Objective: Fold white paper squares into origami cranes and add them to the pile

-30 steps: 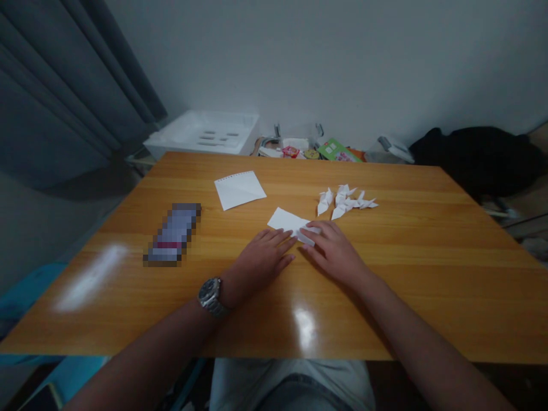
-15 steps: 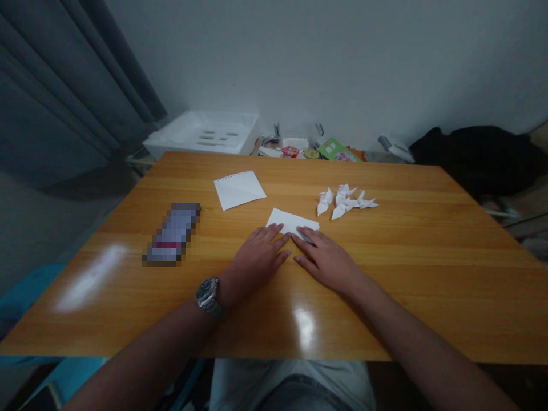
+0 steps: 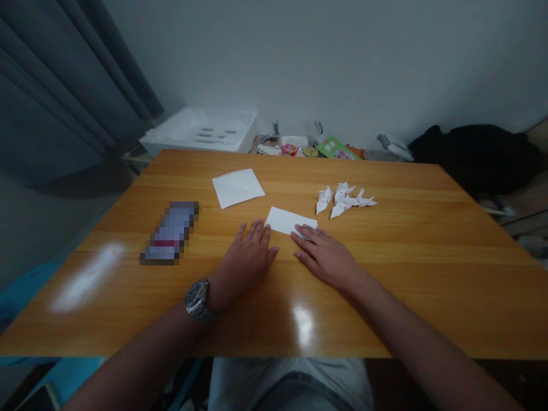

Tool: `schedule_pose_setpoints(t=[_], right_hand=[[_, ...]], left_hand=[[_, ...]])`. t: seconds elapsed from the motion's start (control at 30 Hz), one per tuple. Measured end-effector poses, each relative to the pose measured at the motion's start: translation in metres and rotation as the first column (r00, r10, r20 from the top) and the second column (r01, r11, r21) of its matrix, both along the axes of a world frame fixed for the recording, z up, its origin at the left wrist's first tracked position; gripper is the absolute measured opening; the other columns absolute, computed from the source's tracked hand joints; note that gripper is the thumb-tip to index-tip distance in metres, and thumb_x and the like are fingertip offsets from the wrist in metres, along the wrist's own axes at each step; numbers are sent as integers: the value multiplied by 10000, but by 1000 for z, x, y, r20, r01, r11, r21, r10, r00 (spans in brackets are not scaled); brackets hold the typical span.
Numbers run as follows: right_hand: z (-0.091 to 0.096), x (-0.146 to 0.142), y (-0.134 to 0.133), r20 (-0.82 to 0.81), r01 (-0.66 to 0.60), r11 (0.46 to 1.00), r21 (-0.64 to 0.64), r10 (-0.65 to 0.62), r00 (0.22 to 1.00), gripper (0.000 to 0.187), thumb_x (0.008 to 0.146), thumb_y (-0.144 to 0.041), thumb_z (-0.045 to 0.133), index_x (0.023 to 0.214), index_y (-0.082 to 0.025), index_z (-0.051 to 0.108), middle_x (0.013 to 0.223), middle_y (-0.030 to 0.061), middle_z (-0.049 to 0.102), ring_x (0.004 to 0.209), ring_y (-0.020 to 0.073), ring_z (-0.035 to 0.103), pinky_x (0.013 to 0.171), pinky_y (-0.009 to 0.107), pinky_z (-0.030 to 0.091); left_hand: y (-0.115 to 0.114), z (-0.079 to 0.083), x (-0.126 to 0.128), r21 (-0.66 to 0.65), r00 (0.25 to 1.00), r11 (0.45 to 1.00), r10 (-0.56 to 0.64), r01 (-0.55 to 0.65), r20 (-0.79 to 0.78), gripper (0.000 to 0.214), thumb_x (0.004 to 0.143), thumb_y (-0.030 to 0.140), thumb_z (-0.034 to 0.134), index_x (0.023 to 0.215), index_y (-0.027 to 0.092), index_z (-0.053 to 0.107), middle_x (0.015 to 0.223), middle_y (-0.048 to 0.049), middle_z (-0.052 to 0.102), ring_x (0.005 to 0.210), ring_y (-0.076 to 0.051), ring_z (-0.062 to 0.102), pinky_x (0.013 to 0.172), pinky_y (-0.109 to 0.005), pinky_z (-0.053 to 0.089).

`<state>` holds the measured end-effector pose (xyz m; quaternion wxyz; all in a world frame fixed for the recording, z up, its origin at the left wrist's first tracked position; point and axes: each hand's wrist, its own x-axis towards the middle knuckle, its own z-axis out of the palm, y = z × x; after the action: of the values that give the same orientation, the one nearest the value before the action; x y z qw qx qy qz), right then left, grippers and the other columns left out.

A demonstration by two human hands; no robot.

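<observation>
A folded white sheet of paper (image 3: 290,220) lies flat on the wooden table (image 3: 428,274) in front of me. My left hand (image 3: 248,251), with a metal watch (image 3: 198,299) on its wrist, rests palm down with fingers stretched out, its fingertips at the paper's left corner. My right hand (image 3: 323,257) also lies flat, fingers extended, its fingertips over the paper's near right part, which they partly hide. Beyond my right hand several folded white paper figures (image 3: 342,201) sit in a cluster. Another white sheet (image 3: 238,188), with a perforated edge, lies farther back on the left.
A pixelated, phone-shaped object (image 3: 171,233) lies on the table at left. Past the far edge are a white plastic tray (image 3: 201,128), a green booklet (image 3: 338,148) and other small items. A black cloth-like heap (image 3: 475,157) is at back right.
My left hand has slid left along the paper, away from my right hand, uncovering more of the paper. My right hand stays almost where it was.
</observation>
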<state>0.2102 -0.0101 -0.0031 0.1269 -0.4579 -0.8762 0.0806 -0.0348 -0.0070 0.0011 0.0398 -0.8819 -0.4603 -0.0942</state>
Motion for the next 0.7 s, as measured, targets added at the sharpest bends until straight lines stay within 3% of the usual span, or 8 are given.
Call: schedule_pose_setpoints(t=[0.17,0.23,0.3,0.43,0.7], right_hand=[[1,1,1,26,-14,1000,-7,15,1000,518,1055,-432,430,1498,-180,522,1592,138,439,1465,299,433,1220,518,341],[2,2,2,23,-28,1000,-10,28,999,521,1053,-426,439,1497,-165,523,1590,149,438,1470,304,424,1220,520,341],[1,3,3,0,-41,999,-12,41,999,510,1050,-414,453,1497,-180,524,1586,147,443,1476,301,415,1217,529,342],[-1,5,6,-31,-58,998,-17,57,998,514,1046,-415,462,1519,-215,496,1586,131,444,1484,290,402,1215,544,338],[4,15,8,-9,-38,999,-36,38,999,461,1072,-341,375,1468,-199,562,1584,100,453,1484,265,406,1222,508,342]], left_hand=[[4,2,2,34,996,996,86,-87,17,518,1034,373,425,1378,22,587,1454,-285,539,1419,-413,458,1188,-609,317],[6,4,5,36,993,993,112,-113,25,531,1035,381,435,1345,-22,591,1455,-315,522,1424,-414,449,1198,-589,315],[7,6,7,26,996,998,50,-52,71,528,1039,370,440,1404,2,540,1498,-280,494,1442,-374,438,1213,-545,321],[5,5,10,-90,978,978,-177,188,109,518,1058,355,433,1517,115,428,1580,-152,445,1485,-264,396,1233,-432,328],[-3,2,14,-123,984,981,-138,152,113,496,1067,351,415,1498,109,449,1587,-158,430,1482,-264,402,1238,-441,312]])
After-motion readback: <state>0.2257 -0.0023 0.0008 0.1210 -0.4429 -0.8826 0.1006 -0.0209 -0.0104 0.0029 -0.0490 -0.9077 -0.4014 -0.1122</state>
